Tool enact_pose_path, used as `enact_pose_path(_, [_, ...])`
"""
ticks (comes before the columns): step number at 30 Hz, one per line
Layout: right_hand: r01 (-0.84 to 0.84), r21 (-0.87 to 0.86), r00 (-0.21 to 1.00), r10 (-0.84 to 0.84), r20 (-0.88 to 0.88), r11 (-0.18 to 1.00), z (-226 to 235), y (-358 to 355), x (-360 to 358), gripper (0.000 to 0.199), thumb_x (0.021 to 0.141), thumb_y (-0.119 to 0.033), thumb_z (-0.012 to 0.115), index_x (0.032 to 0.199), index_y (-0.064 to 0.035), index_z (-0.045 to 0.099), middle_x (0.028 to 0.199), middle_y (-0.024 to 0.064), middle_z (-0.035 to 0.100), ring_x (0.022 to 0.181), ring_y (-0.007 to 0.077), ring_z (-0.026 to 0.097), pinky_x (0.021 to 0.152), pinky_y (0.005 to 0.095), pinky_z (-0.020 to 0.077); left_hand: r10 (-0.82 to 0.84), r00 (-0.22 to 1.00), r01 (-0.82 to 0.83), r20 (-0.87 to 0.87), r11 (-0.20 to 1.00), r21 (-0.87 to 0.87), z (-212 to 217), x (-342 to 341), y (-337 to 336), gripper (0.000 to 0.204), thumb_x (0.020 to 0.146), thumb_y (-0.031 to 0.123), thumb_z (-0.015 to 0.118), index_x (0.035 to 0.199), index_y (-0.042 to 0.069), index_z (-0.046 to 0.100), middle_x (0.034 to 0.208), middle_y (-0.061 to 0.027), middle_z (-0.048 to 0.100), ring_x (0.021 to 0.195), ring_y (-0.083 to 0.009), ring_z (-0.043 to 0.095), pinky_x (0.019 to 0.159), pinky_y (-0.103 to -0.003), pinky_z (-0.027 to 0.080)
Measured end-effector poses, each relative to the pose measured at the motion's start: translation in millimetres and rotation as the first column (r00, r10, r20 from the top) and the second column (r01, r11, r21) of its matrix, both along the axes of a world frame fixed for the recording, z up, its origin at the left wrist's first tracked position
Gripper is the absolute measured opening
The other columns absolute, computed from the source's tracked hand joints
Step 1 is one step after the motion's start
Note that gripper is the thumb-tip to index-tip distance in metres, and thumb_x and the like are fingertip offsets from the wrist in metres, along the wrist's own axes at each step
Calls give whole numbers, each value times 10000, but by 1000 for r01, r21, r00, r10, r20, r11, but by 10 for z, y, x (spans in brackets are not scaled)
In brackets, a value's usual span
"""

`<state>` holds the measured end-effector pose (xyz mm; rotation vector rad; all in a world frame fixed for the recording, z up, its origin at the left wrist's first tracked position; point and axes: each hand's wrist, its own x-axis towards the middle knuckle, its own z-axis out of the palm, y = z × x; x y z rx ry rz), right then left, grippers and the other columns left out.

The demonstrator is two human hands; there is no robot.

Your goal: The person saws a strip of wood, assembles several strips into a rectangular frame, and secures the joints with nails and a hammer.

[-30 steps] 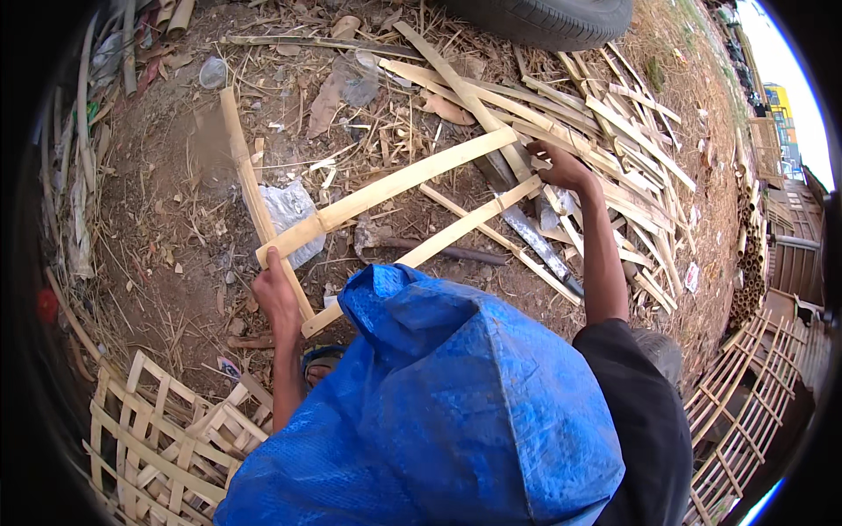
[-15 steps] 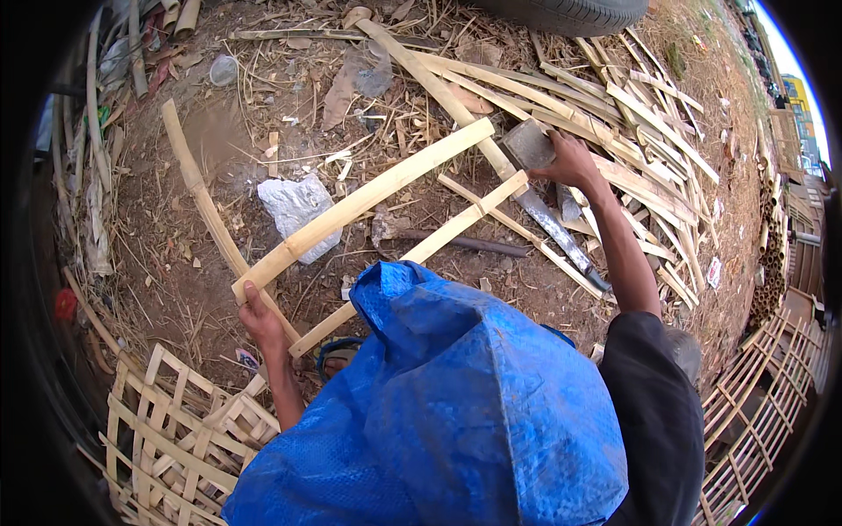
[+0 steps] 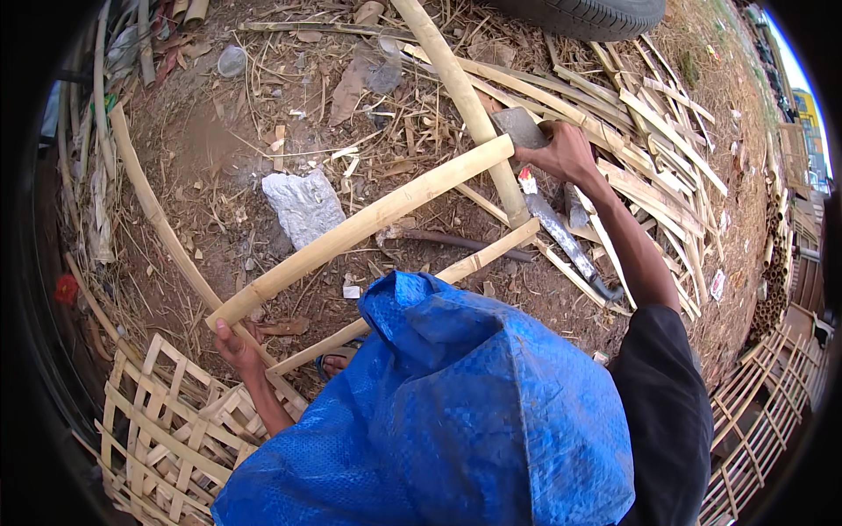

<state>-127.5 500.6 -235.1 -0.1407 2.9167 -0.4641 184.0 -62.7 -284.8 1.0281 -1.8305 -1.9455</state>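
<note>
Four long bamboo strips cross near their ends in a rough open frame over the dirt. My left hand point(image 3: 235, 347) is closed at the lower left, gripping the near end of the crossing bamboo strip point(image 3: 360, 226) where it lies over the left strip point(image 3: 158, 203). My right hand point(image 3: 566, 154) is closed around a grey block point(image 3: 519, 128), close to the crossing strip's far end and the right strip point(image 3: 454, 86). The nearest strip point(image 3: 482, 257) passes partly behind a blue sheet point(image 3: 474, 386), which hides its middle.
Inside the frame sits a pale stone point(image 3: 303, 209) beside a dark rod point(image 3: 456, 243). A long blade point(image 3: 566, 237) lies below my right hand. Split bamboo point(image 3: 653, 175) is piled at right, under a tyre point(image 3: 588, 16). Woven bamboo lattices point(image 3: 180, 430) stand at lower left and lower right.
My left hand has shifted left and downward with the crossing strip. The right strip now reaches lower, to the nearest strip's end. My right hand still grips the block and has barely moved.
</note>
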Motion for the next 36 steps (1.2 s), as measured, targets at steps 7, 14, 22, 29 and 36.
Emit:
enact_pose_path(7, [-30, 177, 979, 64, -192, 984, -85, -512, 28, 862, 786, -686, 669, 1131, 103, 668, 969, 256, 679, 961, 308, 677, 901, 422, 499, 213, 977, -213, -5, 974, -78, 51, 34, 49, 530, 1007, 572, 492, 947, 49, 560, 705, -24, 501, 527, -130, 522, 445, -269, 407])
enact_pose_path(14, [361, -730, 925, -120, 361, 580, 273, -551, 159, 749, 1030, -597, 420, 1300, 74, 615, 1164, 202, 689, 1074, 263, 661, 1023, 393, 460, 114, 993, -114, 13, 993, 4, -159, -18, -32, 549, 986, 596, 531, 919, 54, 583, 651, -15, 525, 484, -133, 510, 421, -274, 384])
enact_pose_path(22, [339, -665, 910, -52, 412, 666, 368, -474, -176, 456, 997, -405, 640, 1179, 14, 639, 914, 30, 660, 804, 100, 603, 726, 276, 499, -95, 991, 105, 96, 989, -107, -385, -487, 398, 557, 998, 594, 518, 867, 64, 625, 647, 9, 538, 512, -95, 492, 458, -274, 375])
enact_pose_path(29, [391, -628, 903, -149, 402, 673, -342, -60, -754, 515, 989, -469, 619, 1193, 2, 661, 944, 30, 653, 851, 121, 572, 769, 298, 476, -126, 988, 146, 90, 952, -269, -288, -1112, 901, 691, 1015, 584, 513, 621, 17, 505, 569, 44, 403, 585, -77, 355, 506, -338, 281])
enact_pose_path(36, [25, -151, 996, -38, -84, 988, -612, -638, -737, 653, 994, -520, 544, 1339, 34, 527, 1280, 276, 581, 1224, 427, 522, 1075, 487, 392, -37, 968, 107, 249, 955, -276, -364, -930, 431, 636, 1024, 562, 511, 688, 27, 578, 595, 40, 440, 582, -86, 392, 525, -336, 321])
